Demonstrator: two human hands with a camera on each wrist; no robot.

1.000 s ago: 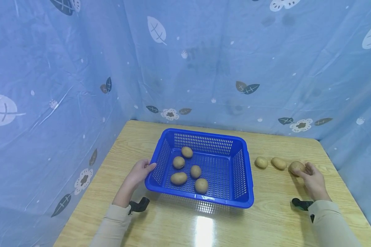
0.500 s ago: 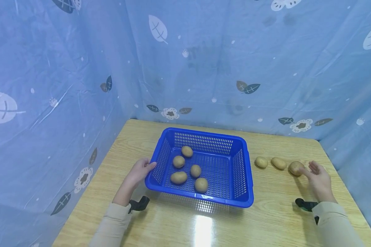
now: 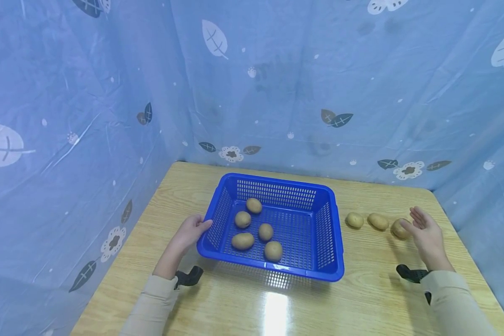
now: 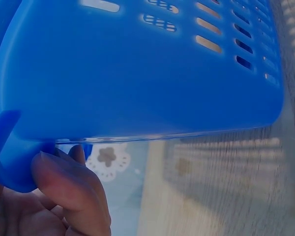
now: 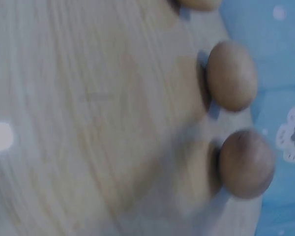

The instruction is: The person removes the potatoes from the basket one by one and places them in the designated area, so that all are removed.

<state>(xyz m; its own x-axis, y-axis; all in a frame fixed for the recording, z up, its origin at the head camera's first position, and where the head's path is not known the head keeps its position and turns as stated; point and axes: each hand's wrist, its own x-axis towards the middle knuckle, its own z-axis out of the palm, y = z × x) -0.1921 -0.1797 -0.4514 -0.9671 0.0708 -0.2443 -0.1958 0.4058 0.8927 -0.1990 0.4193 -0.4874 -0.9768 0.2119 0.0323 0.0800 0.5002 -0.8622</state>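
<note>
My left hand grips the left rim of a blue plastic basket, thumb over the edge. In the left wrist view, the fingers curl under the rim beside the basket wall. Several potatoes lie inside, one of them the potato nearest the front wall. To the right of the basket, three more potatoes stand in a row: a small potato, a longer potato and a round potato. My right hand is beside the round one, fingers extended, its thumb overlapping that potato in the head view.
The wooden table has a bright light reflection near its front. A blue patterned curtain hangs behind the table and along both sides. Black wrist mounts stick out from the sleeves.
My right hand's fingers, around the round potato a second ago, have drawn off to the right and then moved up beside it. The left hand and basket stay put.
</note>
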